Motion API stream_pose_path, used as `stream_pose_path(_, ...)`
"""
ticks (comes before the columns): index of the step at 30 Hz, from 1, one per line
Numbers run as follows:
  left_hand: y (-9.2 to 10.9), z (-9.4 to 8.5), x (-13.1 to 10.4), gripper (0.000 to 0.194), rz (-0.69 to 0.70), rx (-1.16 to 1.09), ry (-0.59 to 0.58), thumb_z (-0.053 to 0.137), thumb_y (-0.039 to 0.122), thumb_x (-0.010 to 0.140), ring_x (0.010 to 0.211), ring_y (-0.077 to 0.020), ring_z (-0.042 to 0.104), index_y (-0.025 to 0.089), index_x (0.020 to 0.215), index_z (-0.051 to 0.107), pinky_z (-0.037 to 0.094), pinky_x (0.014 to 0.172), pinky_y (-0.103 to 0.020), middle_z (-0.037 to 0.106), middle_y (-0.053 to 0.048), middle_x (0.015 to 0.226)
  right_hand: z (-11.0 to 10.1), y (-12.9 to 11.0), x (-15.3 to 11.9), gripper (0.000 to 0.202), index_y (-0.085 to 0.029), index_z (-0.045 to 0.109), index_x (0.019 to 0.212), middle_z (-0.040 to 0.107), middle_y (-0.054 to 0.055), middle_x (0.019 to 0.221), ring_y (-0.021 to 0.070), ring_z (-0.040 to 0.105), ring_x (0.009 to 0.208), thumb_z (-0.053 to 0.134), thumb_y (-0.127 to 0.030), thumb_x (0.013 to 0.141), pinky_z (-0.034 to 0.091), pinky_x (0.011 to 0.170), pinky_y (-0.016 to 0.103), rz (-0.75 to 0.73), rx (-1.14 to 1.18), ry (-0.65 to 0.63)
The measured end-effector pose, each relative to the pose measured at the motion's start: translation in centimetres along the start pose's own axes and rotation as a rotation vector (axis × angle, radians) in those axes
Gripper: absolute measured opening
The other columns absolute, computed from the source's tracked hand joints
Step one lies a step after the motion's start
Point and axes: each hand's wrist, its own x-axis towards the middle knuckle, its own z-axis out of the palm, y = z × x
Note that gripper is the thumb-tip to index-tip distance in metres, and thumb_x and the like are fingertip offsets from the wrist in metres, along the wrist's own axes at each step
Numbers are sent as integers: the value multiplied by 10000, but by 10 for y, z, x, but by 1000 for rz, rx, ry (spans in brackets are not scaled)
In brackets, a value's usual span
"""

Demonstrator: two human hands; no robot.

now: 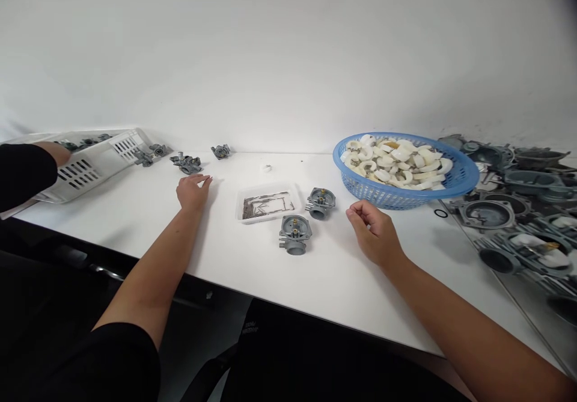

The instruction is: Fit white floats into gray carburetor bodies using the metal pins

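Note:
My left hand is over the table's left part, just in front of a grey carburetor. Its fingers are partly stretched, and nothing shows in them. To the right, my right hand is curled with thumb and forefinger together; anything between them is too small to make out. Two carburetor bodies with open bowls and brass jets lie between my hands, the nearer one in front and the other behind it. Beside them sits a clear shallow tray of thin metal pins.
A blue basket of white ring-shaped floats stands at back right. Carburetor bodies are piled at far right near a black O-ring. Another person's sleeve reaches a white crate at left. Another carburetor rests by the wall.

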Motion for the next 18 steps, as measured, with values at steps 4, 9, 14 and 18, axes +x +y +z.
stream_pose_path(4, 3, -2, -1, 283, 47, 4, 1, 610, 393, 815, 1181, -293, 579, 202, 949, 770, 414, 1075, -437, 741, -89, 1136, -4, 0, 1, 216, -218, 494, 757, 437, -49, 588, 115, 395, 533, 512, -336, 937, 345, 526, 256, -75, -65, 45)
stream_pose_path(9, 5, -1, 0, 244, 69, -26, -148, 622, 332, 756, 1137, -295, 614, 222, 926, 759, 453, 1046, -430, 737, -47, 1108, -23, -6, 5, 83, -210, 522, 831, 590, 23, 754, 182, 544, 721, 533, -242, 906, 423, 713, 339, -509, -332, 335)
stream_pose_path(14, 8, -5, 2, 413, 71, -78, -307, 586, 208, 653, 1070, -276, 629, 234, 1031, 750, 487, 983, -399, 715, -4, 1124, -57, -13, 24, 234, -187, 560, 1118, 666, 121, 1026, 272, 600, 992, 406, -240, 950, 431, 914, 446, -440, -486, 575)
stream_pose_path(18, 11, -10, 2, 520, 13, -110, -369, 597, 266, 642, 992, -257, 630, 260, 1149, 716, 521, 907, -372, 696, 4, 1146, -85, -26, 69, 389, -181, 535, 1283, 665, 142, 1148, 308, 588, 1098, 379, -310, 951, 451, 937, 453, 1, -674, 274)
